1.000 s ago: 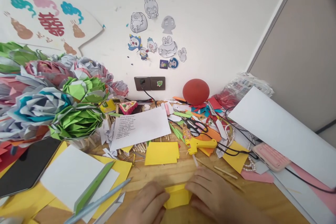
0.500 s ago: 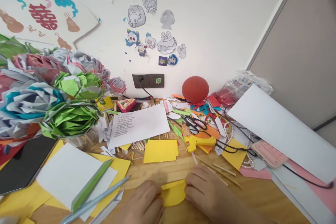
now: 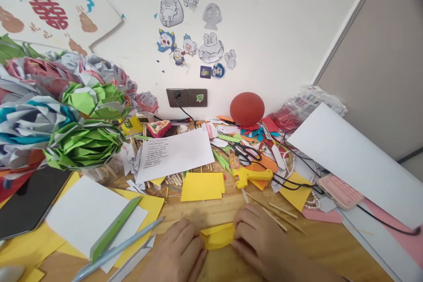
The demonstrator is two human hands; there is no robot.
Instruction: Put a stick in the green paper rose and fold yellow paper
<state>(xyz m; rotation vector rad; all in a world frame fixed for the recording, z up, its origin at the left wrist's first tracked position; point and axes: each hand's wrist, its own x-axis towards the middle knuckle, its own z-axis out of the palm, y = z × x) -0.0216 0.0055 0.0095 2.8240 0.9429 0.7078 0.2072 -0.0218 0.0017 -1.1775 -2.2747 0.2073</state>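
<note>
A small yellow paper (image 3: 217,235), bent with a raised fold along its far edge, is held low over the wooden table between both hands. My left hand (image 3: 181,246) pinches its left end, fingers curled. At the right end, my right hand (image 3: 256,238) grips the paper with bent fingers; the thumbs are partly hidden. Just beyond the hands lies a stack of yellow paper rectangles (image 3: 201,186). A yellow glue gun (image 3: 253,176) rests to the right of that stack.
White paper (image 3: 89,216), a green folded strip (image 3: 115,229) and a pen (image 3: 125,244) lie left. Paper flowers (image 3: 86,145) crowd the back left. Scissors (image 3: 246,153), a red balloon (image 3: 247,109) and thin sticks (image 3: 282,210) are beyond or right of the hands.
The yellow paper has been folded or tilted so that it looks narrower from front to back. Both hands keep their hold, and the view has shifted slightly.
</note>
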